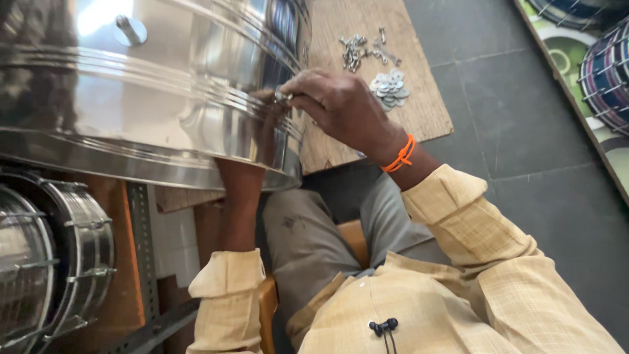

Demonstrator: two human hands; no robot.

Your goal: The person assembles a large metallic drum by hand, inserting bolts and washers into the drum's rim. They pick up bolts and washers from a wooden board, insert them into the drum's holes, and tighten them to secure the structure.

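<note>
One small metal fitting point(283, 96) pinched in right hand point(341, 108) fingertips, pressed against steel drum shell point(164, 98) wall. Left hand reaches up inside shell — hidden, grip unknown. One stud point(131, 29) already seated higher up; bolts point(359, 49) and washers point(390, 88) remain heaped on board point(419, 111) — most fitting apparently left.

The right hand point(341, 108) is held forward, fingers pinched together at the tips, wrist slightly bent. The left forearm is raised upright, its hand hidden from view.
</note>
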